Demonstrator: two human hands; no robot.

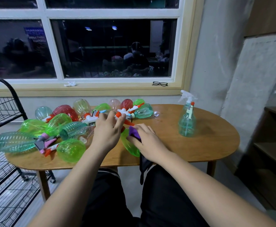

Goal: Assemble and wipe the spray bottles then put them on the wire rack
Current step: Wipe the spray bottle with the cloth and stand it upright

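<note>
A pile of green, teal, red and clear bottle bodies (57,126) with loose white-and-orange spray heads (89,117) covers the left half of the wooden table (199,145). My left hand (107,131) reaches into the pile, its fingers around a white-and-orange spray head (123,113). My right hand (148,141) presses a purple cloth (134,132) onto a green bottle (129,145) lying on its side at the table's front. One assembled teal spray bottle (187,122) stands upright at the right. The black wire rack (4,145) stands left of the table.
A pair of glasses (160,83) and a crumpled white tissue (70,83) lie on the window sill behind the table. A dark wooden shelf unit (271,145) is at the right. A black strap (143,167) hangs off the table's front edge over my lap.
</note>
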